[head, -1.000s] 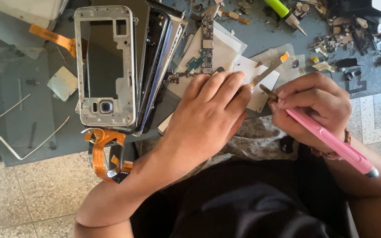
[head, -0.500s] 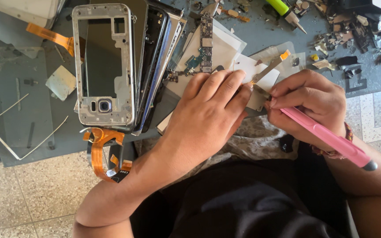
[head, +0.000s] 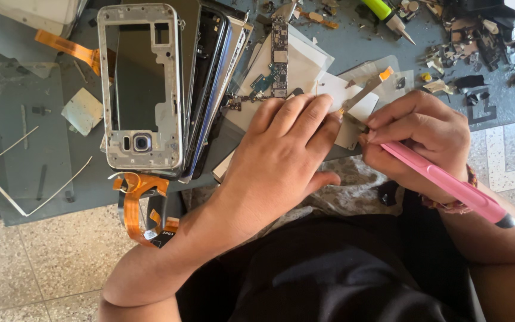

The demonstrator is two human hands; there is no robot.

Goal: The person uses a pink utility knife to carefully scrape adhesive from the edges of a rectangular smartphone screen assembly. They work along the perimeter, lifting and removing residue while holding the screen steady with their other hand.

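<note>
A dark grey-blue worktable (head: 43, 185) carries the clutter; pale speckled tile floor (head: 19, 268) shows below its near edge. The left hand (head: 281, 155) lies palm down near the near edge, fingers together, pressing a small grey plate (head: 348, 132). The right hand (head: 418, 140) has its fingers clamped on a pink tool (head: 448, 185), its tip at that plate. Toward the left edge stands a stack of phone frames (head: 144, 89), an orange flex cable (head: 135, 206) hanging off. Small scraps (head: 484, 42) crowd the far right corner.
</note>
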